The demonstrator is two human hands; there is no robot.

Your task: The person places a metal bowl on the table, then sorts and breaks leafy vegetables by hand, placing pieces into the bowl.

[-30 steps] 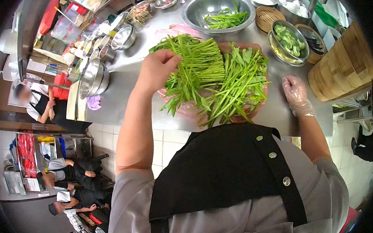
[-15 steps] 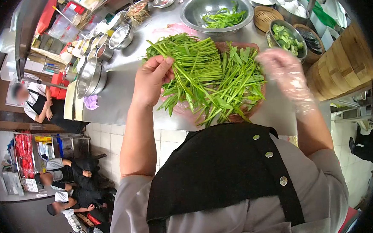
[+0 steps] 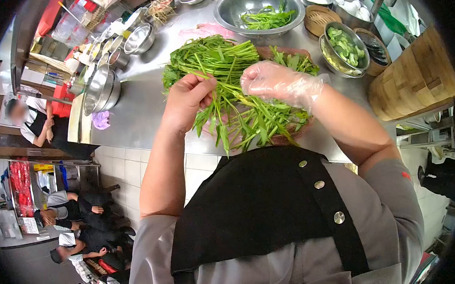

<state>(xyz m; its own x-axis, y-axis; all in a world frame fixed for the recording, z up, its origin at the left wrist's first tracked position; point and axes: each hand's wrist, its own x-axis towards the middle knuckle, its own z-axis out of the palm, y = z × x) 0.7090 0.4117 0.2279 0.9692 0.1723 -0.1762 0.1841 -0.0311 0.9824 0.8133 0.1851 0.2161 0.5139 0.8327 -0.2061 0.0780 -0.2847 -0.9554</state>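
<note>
A heap of leafy green stalks, looking like water spinach (image 3: 217,54), lies on pink plastic and a reddish-brown surface on the steel table. My bare left hand (image 3: 191,98) pinches a few of these stalks at the heap's near left side. My right hand (image 3: 276,84), in a clear plastic glove, is closed on the stalks a short way to the right. Its fingertips are partly hidden, and leaves hang below both hands. Behind the heap stands a large steel bowl (image 3: 225,20) with some cut greens (image 3: 269,18) inside.
At right are a bowl of chopped green vegetable (image 3: 344,49), a bowl of eggs (image 3: 355,9), a small bamboo steamer (image 3: 321,20) and tall stacked steamers (image 3: 416,78). Steel bowls (image 3: 99,90) and a purple cloth (image 3: 101,120) sit at left. Several people are beyond the table's left side.
My right hand has come left from beside the bowl of chopped vegetable to the stalks and closed on them. My left hand keeps its pinch. The view has shifted slightly.
</note>
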